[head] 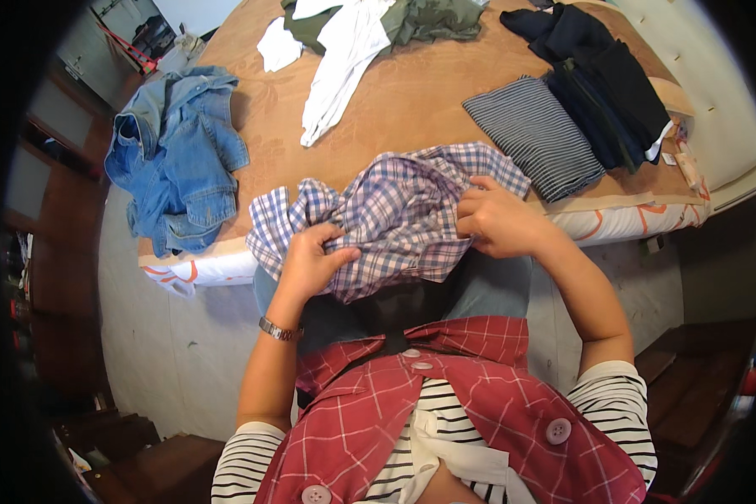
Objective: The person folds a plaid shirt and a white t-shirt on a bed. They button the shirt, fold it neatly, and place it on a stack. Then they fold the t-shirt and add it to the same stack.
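Observation:
A crumpled plaid shirt (pixel 397 208) in blue, white and pink lies at the bed's near edge, its lower part hanging over that edge. My left hand (pixel 315 258) pinches the cloth at its near left side, thumb on top. On the right side of the same shirt, my right hand (pixel 494 217) grips a fold with bent fingers; the fingertips are partly hidden by the hand. Just beyond my right hand lies a folded striped garment (pixel 535 135) in dark and white.
A blue denim garment (pixel 183 151) is heaped at the left corner of the bed (pixel 416 94). White clothing (pixel 343 69) and an olive-green garment (pixel 435 25) lie at the far side. Folded dark clothes (pixel 611 94) are stacked right, near a cream padded headboard (pixel 699 75).

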### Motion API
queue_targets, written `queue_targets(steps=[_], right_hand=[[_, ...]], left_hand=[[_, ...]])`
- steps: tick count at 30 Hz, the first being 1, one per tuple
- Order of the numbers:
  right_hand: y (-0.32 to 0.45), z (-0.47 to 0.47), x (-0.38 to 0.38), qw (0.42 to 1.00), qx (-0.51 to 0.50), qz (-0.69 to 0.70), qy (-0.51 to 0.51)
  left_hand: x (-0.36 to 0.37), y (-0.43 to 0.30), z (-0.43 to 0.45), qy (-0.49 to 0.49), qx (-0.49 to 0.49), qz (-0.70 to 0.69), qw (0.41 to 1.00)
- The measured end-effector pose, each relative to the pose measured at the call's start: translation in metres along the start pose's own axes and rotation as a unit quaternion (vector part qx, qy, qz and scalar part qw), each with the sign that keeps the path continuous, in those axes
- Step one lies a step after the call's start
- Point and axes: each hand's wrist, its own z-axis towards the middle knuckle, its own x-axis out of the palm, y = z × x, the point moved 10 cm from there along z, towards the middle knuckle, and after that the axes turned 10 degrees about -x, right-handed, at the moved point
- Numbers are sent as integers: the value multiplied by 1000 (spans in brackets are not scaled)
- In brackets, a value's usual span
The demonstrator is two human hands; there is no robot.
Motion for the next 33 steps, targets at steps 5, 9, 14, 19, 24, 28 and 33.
queue_targets(steps=[5, 9, 14, 19, 24, 28, 33], right_hand=[[25, 14, -30, 975, -34, 184, -119], [31, 29, -44, 966, 35, 155, -202], [28, 42, 9, 983, 36, 37, -178], [28, 42, 21, 986, 53, -32, -157], [31, 37, 28, 982, 42, -122, -135], [40, 23, 1, 977, 19, -51, -208], [19, 5, -14, 946, 94, 140, -277]], left_hand=[[-17, -48, -26, -125, 151, 83, 977], [-23, -60, -39, -162, 167, 105, 967], [-25, -64, -48, -149, 149, 101, 972], [-28, -57, -55, -175, 154, 95, 968], [-18, -53, -54, -137, 150, 109, 973], [-11, -56, -59, -122, 181, 140, 966], [-3, -56, -66, -149, 188, 175, 955]])
